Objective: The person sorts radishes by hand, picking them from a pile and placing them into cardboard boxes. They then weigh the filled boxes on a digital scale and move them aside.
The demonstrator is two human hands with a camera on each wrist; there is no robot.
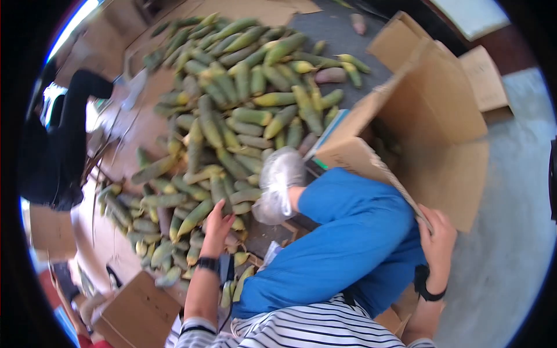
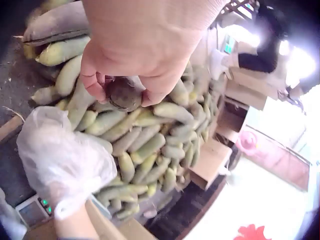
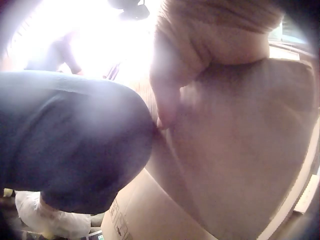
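Note:
My left hand [image 1: 216, 232] reaches to the lower part of a heap of green, elongated vegetables [image 1: 249, 116]. In the left wrist view its thumb and fingers pinch the dark, rounded end of one vegetable [image 2: 125, 94]; the rest of that piece is hidden behind its end. My right hand [image 1: 438, 238] grips the near edge of an open cardboard box [image 1: 447, 110], beside my bent knee. The right wrist view shows the thumb [image 3: 169, 107] on one side of the cardboard panel [image 3: 235, 145]. Some dark vegetables inside the box are partly visible.
A foot in a plastic-covered shoe [image 1: 281, 185] rests against the heap's right side. A scale with green lit digits [image 2: 35, 212] stands by the box. Another person in dark clothes [image 1: 58, 145] is at the left. A smaller carton [image 1: 139, 313] sits at lower left.

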